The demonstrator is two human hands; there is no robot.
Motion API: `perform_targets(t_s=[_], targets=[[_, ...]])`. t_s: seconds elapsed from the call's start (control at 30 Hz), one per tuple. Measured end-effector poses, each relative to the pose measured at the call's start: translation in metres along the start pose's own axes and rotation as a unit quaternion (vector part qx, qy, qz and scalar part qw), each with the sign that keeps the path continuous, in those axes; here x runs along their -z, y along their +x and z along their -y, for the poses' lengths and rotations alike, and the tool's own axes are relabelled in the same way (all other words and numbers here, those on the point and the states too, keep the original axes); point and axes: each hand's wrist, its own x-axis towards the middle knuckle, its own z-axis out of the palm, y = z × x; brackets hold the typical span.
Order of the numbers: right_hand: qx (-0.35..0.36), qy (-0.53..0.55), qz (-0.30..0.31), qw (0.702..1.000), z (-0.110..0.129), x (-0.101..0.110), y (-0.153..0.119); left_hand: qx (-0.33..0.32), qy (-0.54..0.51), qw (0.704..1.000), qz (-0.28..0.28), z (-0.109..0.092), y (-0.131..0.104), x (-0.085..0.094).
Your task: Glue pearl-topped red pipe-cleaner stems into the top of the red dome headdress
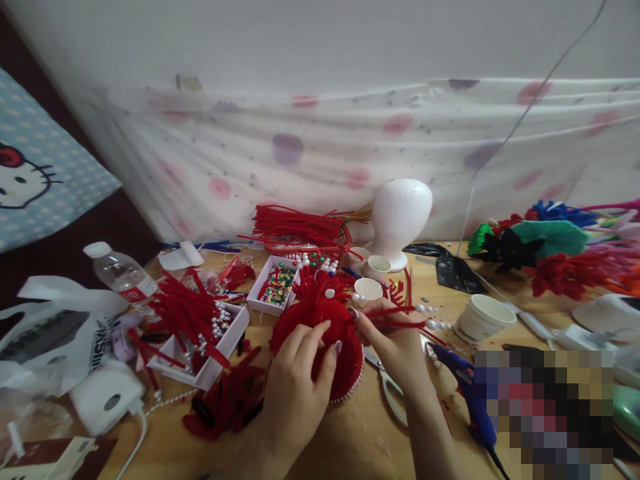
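Note:
A round red fuzzy headpiece with a pearl string along its lower edge lies before me. Red stems tipped with white pearls rise from its far side. My left hand is curved over the headpiece's left side, its thumb pressed near the middle. At the right edge, my right hand is closed, its thumb touching the headpiece. Red pipe-cleaner stems with pearl ends stick out to the right from its fingers, which are partly hidden. Scissors lie partly under the right wrist.
A blue glue gun is right of my right arm. Paper cups, a white foam head and a basket of red stems stand farther back. To the left are a bead box, a pearl box and a bottle.

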Motion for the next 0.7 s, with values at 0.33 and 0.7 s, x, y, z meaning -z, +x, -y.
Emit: perform_targets(t_s=[0.33, 0.7], targets=[[-0.003, -0.026, 0.016, 1.000, 0.004, 0.006, -0.040, 0.028, -0.094, 0.994, 0.056, -0.020, -0.005, -0.018], [0.082, -0.159, 0.048, 0.983, -0.002, 0.009, -0.051, 0.046, -0.052, 0.996, 0.051, -0.019, -0.009, -0.018]])
